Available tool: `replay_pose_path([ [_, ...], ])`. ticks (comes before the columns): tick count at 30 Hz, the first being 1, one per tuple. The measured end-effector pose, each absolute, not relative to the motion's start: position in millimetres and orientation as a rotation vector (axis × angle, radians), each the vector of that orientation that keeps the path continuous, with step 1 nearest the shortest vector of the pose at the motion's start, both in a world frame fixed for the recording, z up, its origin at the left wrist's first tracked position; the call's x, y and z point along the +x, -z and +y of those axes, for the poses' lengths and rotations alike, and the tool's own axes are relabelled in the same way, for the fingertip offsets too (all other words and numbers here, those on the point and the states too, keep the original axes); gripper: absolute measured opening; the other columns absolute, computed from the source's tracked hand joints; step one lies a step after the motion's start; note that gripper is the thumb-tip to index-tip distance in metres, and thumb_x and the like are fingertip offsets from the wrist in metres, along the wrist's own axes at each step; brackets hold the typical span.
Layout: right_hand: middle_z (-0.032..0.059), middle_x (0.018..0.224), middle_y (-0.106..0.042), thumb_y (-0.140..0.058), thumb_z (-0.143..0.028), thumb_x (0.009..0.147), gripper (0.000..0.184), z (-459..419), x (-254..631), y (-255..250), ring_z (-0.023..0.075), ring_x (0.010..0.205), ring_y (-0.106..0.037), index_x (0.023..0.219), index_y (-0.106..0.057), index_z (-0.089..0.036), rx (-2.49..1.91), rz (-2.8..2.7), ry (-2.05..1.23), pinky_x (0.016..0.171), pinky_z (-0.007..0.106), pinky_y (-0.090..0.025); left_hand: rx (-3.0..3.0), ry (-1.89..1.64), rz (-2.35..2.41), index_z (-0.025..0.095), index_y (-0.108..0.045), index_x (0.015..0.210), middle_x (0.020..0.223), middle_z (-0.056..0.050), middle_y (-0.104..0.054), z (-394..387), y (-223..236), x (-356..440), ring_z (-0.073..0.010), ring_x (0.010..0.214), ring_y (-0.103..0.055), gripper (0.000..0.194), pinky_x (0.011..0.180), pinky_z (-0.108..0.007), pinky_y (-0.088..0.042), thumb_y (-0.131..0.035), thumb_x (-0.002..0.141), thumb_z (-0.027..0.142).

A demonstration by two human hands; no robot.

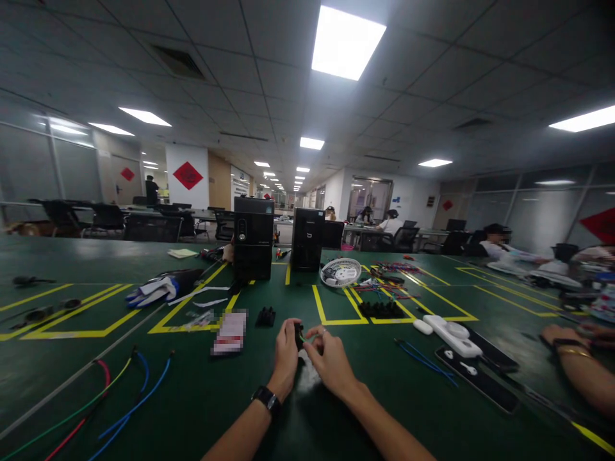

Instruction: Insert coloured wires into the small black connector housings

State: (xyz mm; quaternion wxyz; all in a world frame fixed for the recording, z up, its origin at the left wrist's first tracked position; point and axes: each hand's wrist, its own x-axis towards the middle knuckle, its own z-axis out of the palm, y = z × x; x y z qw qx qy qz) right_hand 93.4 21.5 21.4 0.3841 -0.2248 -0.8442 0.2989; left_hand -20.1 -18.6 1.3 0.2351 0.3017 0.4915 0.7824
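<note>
My left hand (pixel 285 356) grips a small black block (pixel 298 335), holding it up over the green table. Close against it, my right hand (pixel 331 362) is closed in a pinch on a thin green wire (pixel 304 339) that meets the block; the wire's end is hidden by the fingers. A similar black piece (pixel 265 316) lies just beyond my left hand. Left of it rests a red and white packet (pixel 229 333), blurred. Farther right, a row of black pieces (pixel 382 310) sits on the table.
Loose coloured wires (pixel 139 390) lie front left, blue wires (pixel 425 362) right. A white power strip (pixel 451 336) and a phone (pixel 480 379) are nearby. Two black boxes (pixel 253 246) and a white basket (pixel 340 273) stand behind. Another person's arm (pixel 579 362) rests at right.
</note>
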Motion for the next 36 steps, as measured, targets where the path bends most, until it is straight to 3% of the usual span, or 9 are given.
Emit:
replay_pose_path([
  [5,0.0016,0.066,-0.066,-0.05,-0.025,0.089,0.021,24.5,101.1,-46.9,0.0144,0.06,-0.06,0.079,-0.067,-0.018,-0.606,-2.369,-0.504,0.055,0.022,-0.036,0.854,-2.167,1.33,0.019,-0.065,0.087,0.078,-0.004,-0.06,-15.4,-4.3,-24.5,-0.0166,0.072,-0.054,0.036,0.062,-0.024,-0.042,-0.053,0.082,0.052],
  [11,0.0044,0.076,-0.07,-0.043,-0.021,0.093,0.024,15.5,84.0,-51.1,0.0152,0.066,-0.064,0.087,-0.065,-0.018,-0.613,-2.403,-0.359,0.058,0.022,-0.037,0.506,-2.252,1.134,0.016,-0.062,0.093,0.076,-0.003,-0.059,-3.1,-7.5,-29.1,-0.0147,0.067,-0.056,0.046,0.063,-0.025,-0.044,-0.045,0.084,0.057],
  [16,0.0045,0.077,-0.07,-0.042,-0.024,0.094,0.027,20.7,78.5,-53.2,0.0164,0.073,-0.065,0.081,-0.065,-0.019,-0.613,-2.463,-0.253,0.063,0.022,-0.038,0.609,-2.267,1.274,0.017,-0.065,0.092,0.081,-0.004,-0.061,-1.5,-8.1,-40.9,-0.015,0.073,-0.057,0.042,0.065,-0.025,-0.044,-0.046,0.085,0.054],
  [22,0.0048,0.074,-0.069,-0.039,-0.025,0.096,0.028,20.7,86.1,-59.2,0.0148,0.068,-0.064,0.084,-0.064,-0.018,-0.651,-2.506,-0.243,0.061,0.021,-0.037,0.827,-2.295,1.391,0.018,-0.067,0.089,0.082,-0.005,-0.063,-13.2,-23.0,-44.2,-0.0164,0.074,-0.056,0.026,0.066,-0.023,-0.042,-0.052,0.085,0.039],
  [25,0.005,0.076,-0.069,-0.039,-0.027,0.096,0.03,19.1,87.7,-61.7,0.0147,0.072,-0.064,0.082,-0.064,-0.018,-0.637,-2.512,-0.254,0.066,0.022,-0.037,0.988,-2.259,1.435,0.018,-0.066,0.089,0.083,-0.005,-0.063,-14.0,-28.1,-40.2,-0.017,0.075,-0.057,0.028,0.066,-0.025,-0.044,-0.051,0.085,0.041],
  [29,0.0053,0.074,-0.068,-0.038,-0.026,0.095,0.03,19.4,94.6,-41.6,0.0145,0.066,-0.062,0.082,-0.063,-0.017,-0.699,-2.526,-0.301,0.06,0.022,-0.035,0.655,-2.271,1.296,0.014,-0.06,0.094,0.068,-0.003,-0.058,-10.8,-29.1,-52.0,-0.0139,0.055,-0.054,0.043,0.051,-0.025,-0.043,-0.041,0.086,0.052],
  [33,0.0055,0.066,-0.063,-0.036,-0.029,0.093,0.037,37.1,122.7,-36.0,0.0156,0.061,-0.058,0.072,-0.062,-0.016,-0.868,-2.313,-0.393,0.058,0.024,-0.036,0.333,-2.298,1.088,0.016,-0.051,0.095,0.064,0.001,-0.054,-16.9,-25.1,-72.0,-0.0108,0.049,-0.053,0.034,0.046,-0.022,-0.041,-0.039,0.088,0.048],
  [36,0.0012,0.056,-0.054,-0.036,-0.038,0.092,0.039,45.6,122.8,-57.4,0.0141,0.052,-0.051,0.078,-0.063,-0.015,-0.903,-2.083,-0.644,0.051,0.024,-0.035,0.374,-2.131,1.054,0.016,-0.05,0.093,0.063,0.0,-0.056,-20.4,-15.1,-56.0,-0.0115,0.048,-0.053,0.028,0.047,-0.024,-0.042,-0.043,0.088,0.042],
])
